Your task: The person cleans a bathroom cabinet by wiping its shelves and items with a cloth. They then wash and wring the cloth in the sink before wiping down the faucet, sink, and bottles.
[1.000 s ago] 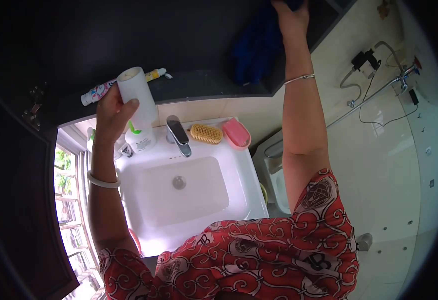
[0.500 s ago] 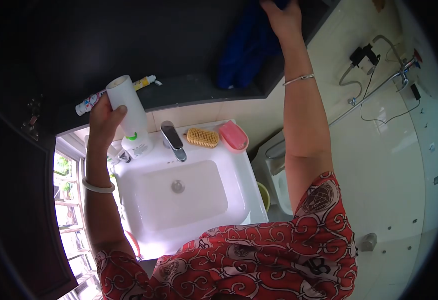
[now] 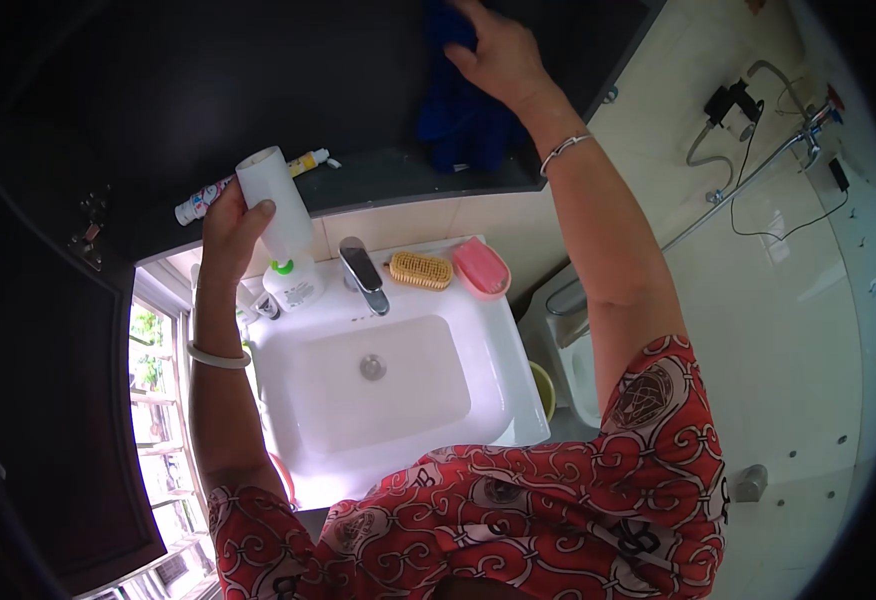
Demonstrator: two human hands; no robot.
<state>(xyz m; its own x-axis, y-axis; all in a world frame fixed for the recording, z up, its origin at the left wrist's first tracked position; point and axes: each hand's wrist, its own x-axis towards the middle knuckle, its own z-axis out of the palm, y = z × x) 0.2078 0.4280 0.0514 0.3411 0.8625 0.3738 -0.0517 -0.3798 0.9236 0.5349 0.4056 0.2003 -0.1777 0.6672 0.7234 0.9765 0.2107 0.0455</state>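
Cabinet door (image 3: pixel 48 420): dark, hanging left of the sink (image 3: pixel 378 390).
Window (image 3: pixel 158 400): bright and slatted, just left of the sink.
Printed tube (image 3: pixel 201 202): on the dark shelf (image 3: pixel 388 186) above the sink's back edge; a yellow capped end shows beyond the cylinder, the middle being hidden.
Left hand (image 3: pixel 230 228): above the sink's back left corner, closed around the white cylinder (image 3: pixel 278 205), thumb across its near side.
White cylinder: tilted above the sink's back left corner, in line with the pump bottle (image 3: pixel 294 288); whether they touch cannot be told.
Pump bottle: white with green at the neck, on the sink's back left ledge.
Faucet (image 3: pixel 362 275): middle of the sink's back ledge.
Brush (image 3: pixel 421 270): yellow, on the sink's ledge, right of the faucet.
Blue cloth (image 3: pixel 463 125): bunched on the shelf above the sink's back right part.
Pink dish (image 3: pixel 482 270): sink's back right corner.
Right hand (image 3: pixel 503 62): above and behind the sink, on the blue cloth, fingers bent; gripping or only touching, cannot tell.
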